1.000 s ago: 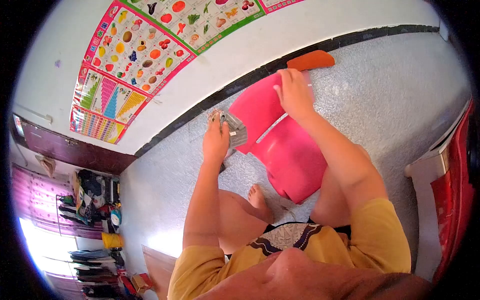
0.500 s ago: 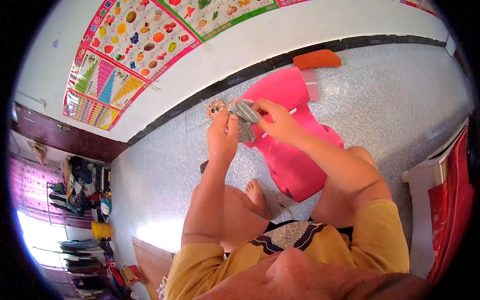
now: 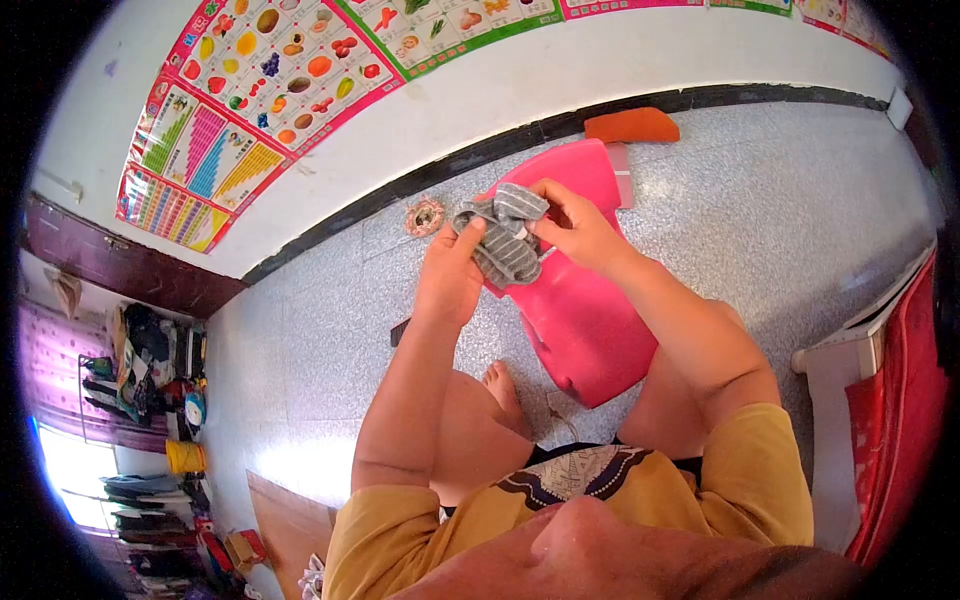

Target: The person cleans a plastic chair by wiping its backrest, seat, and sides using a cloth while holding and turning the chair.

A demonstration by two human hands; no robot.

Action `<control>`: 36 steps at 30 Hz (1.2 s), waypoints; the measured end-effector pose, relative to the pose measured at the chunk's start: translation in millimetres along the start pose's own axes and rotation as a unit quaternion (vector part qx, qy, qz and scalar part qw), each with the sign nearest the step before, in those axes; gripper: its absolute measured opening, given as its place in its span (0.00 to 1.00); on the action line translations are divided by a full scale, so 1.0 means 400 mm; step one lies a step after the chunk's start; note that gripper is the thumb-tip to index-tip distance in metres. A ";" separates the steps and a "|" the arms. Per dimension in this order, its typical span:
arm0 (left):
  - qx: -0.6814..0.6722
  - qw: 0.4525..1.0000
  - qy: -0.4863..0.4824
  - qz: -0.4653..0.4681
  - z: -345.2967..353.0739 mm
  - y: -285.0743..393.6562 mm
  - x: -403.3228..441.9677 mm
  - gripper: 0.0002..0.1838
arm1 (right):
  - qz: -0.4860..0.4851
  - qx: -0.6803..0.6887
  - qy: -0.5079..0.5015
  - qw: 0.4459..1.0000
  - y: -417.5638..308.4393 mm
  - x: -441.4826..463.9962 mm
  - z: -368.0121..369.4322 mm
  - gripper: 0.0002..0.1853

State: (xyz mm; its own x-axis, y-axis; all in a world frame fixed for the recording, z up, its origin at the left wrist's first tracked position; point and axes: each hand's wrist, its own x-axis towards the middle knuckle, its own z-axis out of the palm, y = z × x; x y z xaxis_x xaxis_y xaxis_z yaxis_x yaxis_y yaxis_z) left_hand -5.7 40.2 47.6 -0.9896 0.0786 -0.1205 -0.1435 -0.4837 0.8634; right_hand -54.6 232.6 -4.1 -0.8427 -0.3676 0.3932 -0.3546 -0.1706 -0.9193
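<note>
Cloth (image 3: 508,258) is bunched over the left edge of the pink plastic (image 3: 590,325), the left hand (image 3: 450,270) keeping a pinched grip on one side, the right hand (image 3: 585,232) on another. Should either loosen, it could slip onto the floor (image 3: 320,310) beside the pink plastic; uneven pulling might twist it.

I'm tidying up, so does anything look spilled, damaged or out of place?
No spill or damage stands out. The orange piece and small round item look slightly stray, lying on the floor near the wall. The held grey striped cloth is bunched, which seems ordinary.
</note>
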 end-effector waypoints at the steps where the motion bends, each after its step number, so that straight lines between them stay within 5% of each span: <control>1: 0.010 1.000 -0.002 0.000 -0.003 -0.001 0.000 0.20 | 0.010 0.033 -0.007 0.999 0.001 0.001 -0.004 0.07; 3: 0.002 1.000 -0.018 0.012 -0.021 -0.001 0.006 0.21 | 0.029 0.098 -0.021 0.995 -0.004 0.001 -0.014 0.08; 9: 0.047 0.990 -0.034 0.126 -0.079 0.061 0.015 0.26 | 0.015 -0.004 0.114 0.993 -0.021 0.017 -0.107 0.12; 14: 0.159 0.966 0.046 0.200 -0.136 0.074 0.027 0.22 | -0.001 0.094 0.151 0.984 -0.043 0.032 -0.148 0.11; 22: 0.100 0.972 0.039 0.208 -0.147 0.087 0.022 0.18 | 0.064 0.321 0.141 0.934 -0.056 0.026 -0.152 0.11; 28: 0.107 0.967 0.064 0.221 -0.164 0.098 0.037 0.17 | 0.040 0.226 0.044 0.972 -0.031 0.034 -0.206 0.09; 36: 0.108 0.976 0.061 0.177 -0.161 0.106 0.040 0.15 | 0.018 0.159 0.036 0.986 -0.057 0.023 -0.178 0.08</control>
State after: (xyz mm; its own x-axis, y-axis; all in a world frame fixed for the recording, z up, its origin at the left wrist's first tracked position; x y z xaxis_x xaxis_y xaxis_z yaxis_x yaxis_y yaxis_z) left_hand -28.0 -35.3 50.8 -0.9724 -0.1717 0.1580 0.2003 -0.2662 0.9429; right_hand -83.2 298.3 19.5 -0.8828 -0.3147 0.3488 -0.1894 -0.4411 -0.8773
